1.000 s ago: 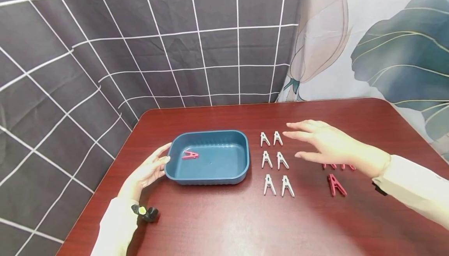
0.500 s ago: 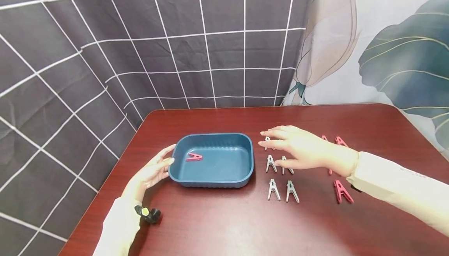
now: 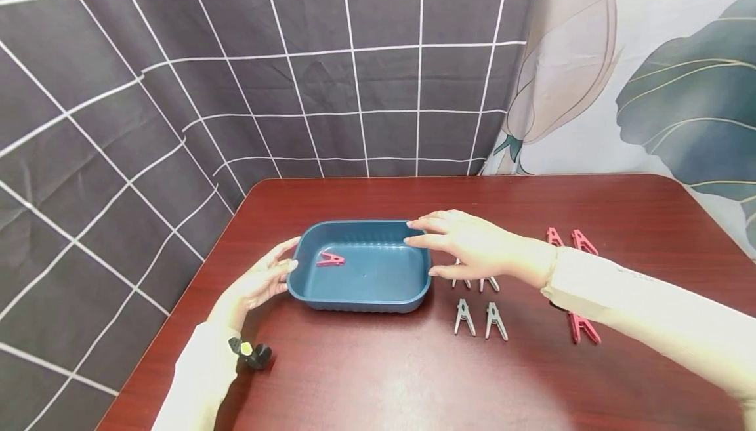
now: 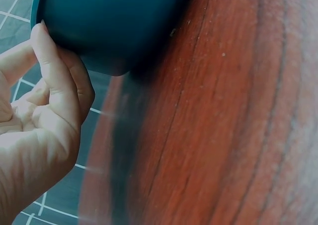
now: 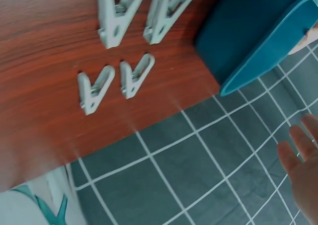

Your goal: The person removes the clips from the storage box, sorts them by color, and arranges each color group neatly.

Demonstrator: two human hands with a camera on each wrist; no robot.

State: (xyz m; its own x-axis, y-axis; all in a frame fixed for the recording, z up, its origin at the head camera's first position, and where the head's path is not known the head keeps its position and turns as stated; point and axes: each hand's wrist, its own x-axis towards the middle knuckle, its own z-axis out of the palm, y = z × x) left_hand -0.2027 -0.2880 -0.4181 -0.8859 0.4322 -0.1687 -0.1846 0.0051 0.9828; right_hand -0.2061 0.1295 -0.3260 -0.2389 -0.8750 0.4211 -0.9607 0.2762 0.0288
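Observation:
My left hand [image 3: 258, 282] holds the left end of a blue bin [image 3: 360, 306], its fingers at the rim and outer wall. The left wrist view shows fingertips against the bin's side [image 4: 114, 31]. Inside the bin lies one pink clothespin [image 3: 331, 259]. Over the bin's right end hovers my right hand [image 3: 466, 244], fingers spread and fairly straight; I see nothing held in it. Below that hand, several white clothespins [image 3: 464, 317] lie in rows, the far ones partly or wholly hidden by it in the head view. Several show fully in the right wrist view [image 5: 94, 88].
Several pink clothespins [image 3: 583, 242] lie on the right of the dark red wooden table [image 3: 378, 365], some partly covered by my right sleeve [image 3: 638, 293]. A grey gridded cloth [image 3: 378, 77] hangs behind the table, with a leaf-patterned cloth [image 3: 567, 90] to its right.
My right hand has swept left from near the pink clothespins, across the white ones, to the bin's right end. The left hand stays on the bin. The view has shifted slightly.

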